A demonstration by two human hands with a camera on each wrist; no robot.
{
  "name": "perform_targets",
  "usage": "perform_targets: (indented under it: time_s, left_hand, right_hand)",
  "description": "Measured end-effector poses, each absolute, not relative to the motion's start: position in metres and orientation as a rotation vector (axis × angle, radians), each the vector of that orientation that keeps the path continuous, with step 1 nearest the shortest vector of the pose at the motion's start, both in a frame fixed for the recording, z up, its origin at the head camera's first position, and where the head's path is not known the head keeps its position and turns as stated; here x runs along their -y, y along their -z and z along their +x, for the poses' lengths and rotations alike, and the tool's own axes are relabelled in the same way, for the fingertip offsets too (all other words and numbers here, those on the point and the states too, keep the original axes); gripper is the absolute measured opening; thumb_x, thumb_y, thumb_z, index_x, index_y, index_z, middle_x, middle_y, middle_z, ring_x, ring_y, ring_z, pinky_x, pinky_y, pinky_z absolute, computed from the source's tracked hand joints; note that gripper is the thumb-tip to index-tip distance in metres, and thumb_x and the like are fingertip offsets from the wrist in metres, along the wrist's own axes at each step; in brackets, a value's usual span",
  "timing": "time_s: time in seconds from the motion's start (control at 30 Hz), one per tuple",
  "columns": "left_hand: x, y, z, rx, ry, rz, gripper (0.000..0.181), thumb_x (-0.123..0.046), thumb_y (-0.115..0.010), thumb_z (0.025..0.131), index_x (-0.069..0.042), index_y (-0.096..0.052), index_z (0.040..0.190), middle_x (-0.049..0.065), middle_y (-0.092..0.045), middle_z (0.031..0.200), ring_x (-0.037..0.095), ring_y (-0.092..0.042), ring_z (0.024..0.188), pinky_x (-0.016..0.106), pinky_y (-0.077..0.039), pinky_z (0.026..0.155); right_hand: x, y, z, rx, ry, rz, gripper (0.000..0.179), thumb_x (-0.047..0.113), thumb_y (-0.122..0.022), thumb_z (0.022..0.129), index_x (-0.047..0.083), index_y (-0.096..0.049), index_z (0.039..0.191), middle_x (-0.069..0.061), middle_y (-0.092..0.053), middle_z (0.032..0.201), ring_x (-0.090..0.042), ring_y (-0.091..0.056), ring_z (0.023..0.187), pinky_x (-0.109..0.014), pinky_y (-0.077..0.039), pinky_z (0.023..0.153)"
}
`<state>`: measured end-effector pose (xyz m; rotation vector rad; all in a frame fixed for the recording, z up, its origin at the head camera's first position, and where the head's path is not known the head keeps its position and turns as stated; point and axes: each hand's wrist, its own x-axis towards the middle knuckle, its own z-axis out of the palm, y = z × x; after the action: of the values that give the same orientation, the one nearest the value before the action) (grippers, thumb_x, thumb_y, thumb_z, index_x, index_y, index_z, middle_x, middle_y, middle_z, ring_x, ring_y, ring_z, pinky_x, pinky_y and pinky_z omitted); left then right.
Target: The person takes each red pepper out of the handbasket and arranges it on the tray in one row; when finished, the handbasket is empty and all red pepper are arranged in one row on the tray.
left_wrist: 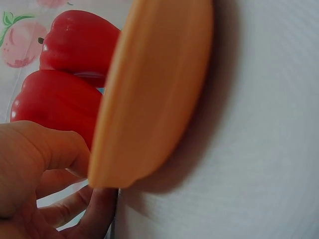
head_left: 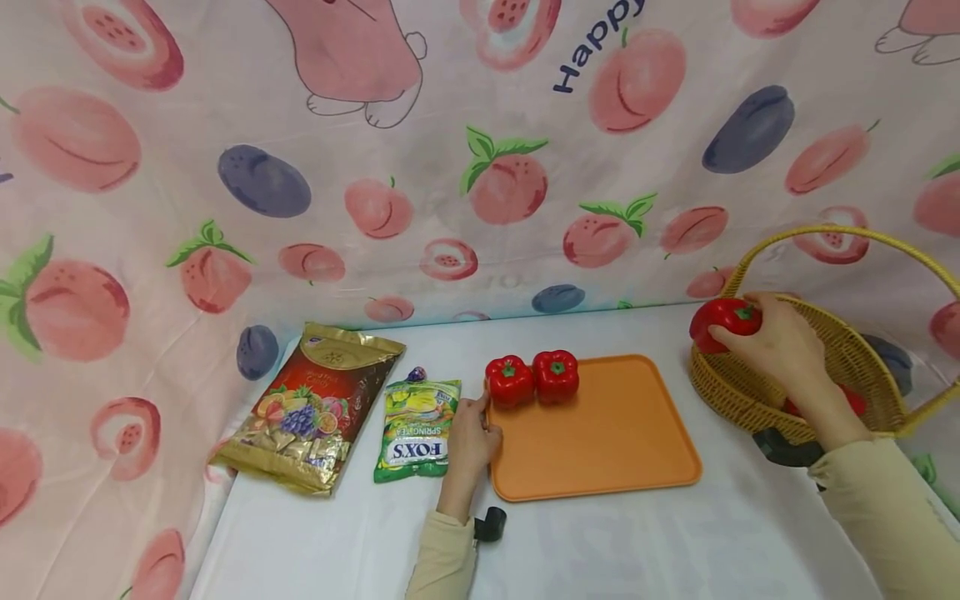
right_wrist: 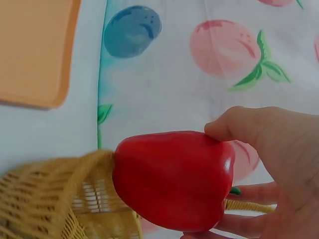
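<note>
A red bell pepper (right_wrist: 172, 179) with a green stem is held by my right hand (head_left: 783, 343), thumb on one side and fingers on the other. It hangs at the left rim of the wicker basket (head_left: 817, 317). My left hand (head_left: 468, 442) grips the left edge of the orange tray (head_left: 600, 442); in the left wrist view the thumb and fingers pinch the tray's corner. Two more red bell peppers, a left one (head_left: 510, 381) and a right one (head_left: 556, 377), sit side by side at the tray's upper left.
More red (head_left: 847, 404) shows inside the basket, partly hidden by my right forearm. Left of the tray lie a green FOX'S candy bag (head_left: 417, 429), a small wrapped candy (head_left: 416, 374) and a large red-and-gold candy bag (head_left: 315, 408). A fruit-print cloth hangs behind the white table.
</note>
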<state>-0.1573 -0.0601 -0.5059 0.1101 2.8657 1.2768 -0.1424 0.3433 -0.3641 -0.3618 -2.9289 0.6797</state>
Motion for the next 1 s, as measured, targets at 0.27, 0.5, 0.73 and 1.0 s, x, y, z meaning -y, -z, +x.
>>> perform_targets:
  time_s: [0.27,0.5,0.73,1.0]
  left_hand:
    - [0.063,0.507,-0.158,-2.871,-1.281,0.122,0.057,0.001,-0.066,0.078,0.001,-0.058,0.134,0.008,-0.051,0.092,0.018,-0.047,0.075,0.028,-0.040,0.062]
    - [0.064,0.509,-0.157,-2.867,-1.293,0.132,0.057,0.001,-0.066,0.078,0.001,-0.058,0.134,0.007,-0.051,0.092,0.017,-0.046,0.074,0.027,-0.039,0.062]
    - [0.065,0.511,-0.157,-2.864,-1.288,0.140,0.058,0.001,-0.066,0.077,0.002,-0.059,0.134,0.008,-0.051,0.092,0.017,-0.045,0.074,0.027,-0.038,0.061]
    - [0.065,0.509,-0.157,-2.843,-1.293,0.123,0.059,0.000,-0.066,0.078,-0.001,-0.057,0.136,0.008,-0.052,0.095,0.016,-0.046,0.075,0.026,-0.040,0.062]
  right_hand:
    - [-0.317,0.367,-0.148,2.915,-0.722,-0.305,0.082,0.047,-0.066,0.088,-0.009,-0.036,0.140,-0.035,-0.045,0.124,-0.052,-0.043,0.107,-0.070,-0.042,0.083]
    - [-0.303,0.374,-0.153,2.930,-0.711,-0.264,0.081,0.049,-0.065,0.088,-0.009,-0.037,0.137,-0.034,-0.047,0.121,-0.051,-0.046,0.103,-0.067,-0.045,0.080]
    - [-0.294,0.383,-0.157,2.938,-0.724,-0.229,0.082,0.049,-0.066,0.087,-0.008,-0.038,0.139,-0.034,-0.048,0.122,-0.050,-0.047,0.105,-0.066,-0.044,0.083]
    - [-0.279,0.394,-0.159,2.966,-0.736,-0.206,0.082,0.046,-0.070,0.086,-0.009,-0.039,0.138,-0.034,-0.051,0.123,-0.049,-0.050,0.106,-0.064,-0.048,0.084]
